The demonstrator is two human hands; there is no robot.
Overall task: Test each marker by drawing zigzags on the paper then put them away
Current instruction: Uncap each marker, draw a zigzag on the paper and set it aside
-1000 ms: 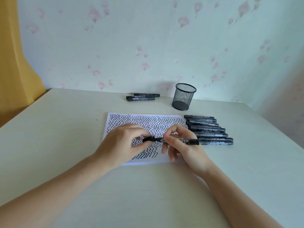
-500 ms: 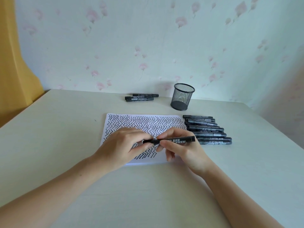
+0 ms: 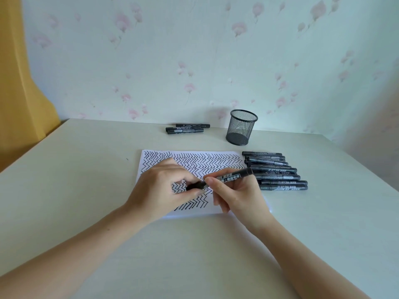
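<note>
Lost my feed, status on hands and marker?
Left hand pinches cap end, right hand grips marker barrel, above paper. Nothing in the way.

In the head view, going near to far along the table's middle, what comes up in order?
The two hands, left hand and right hand, holding one marker over the paper → the zigzag rows at the paper's far edge → mesh pen cup and three markers near the wall.

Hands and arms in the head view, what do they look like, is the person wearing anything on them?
Both forearms are bare up to the frame edge: no sleeves show. The left hand and right hand wear no gloves, and no rings, watch or bracelet are visible. The fingernails look short and unpainted.
</note>
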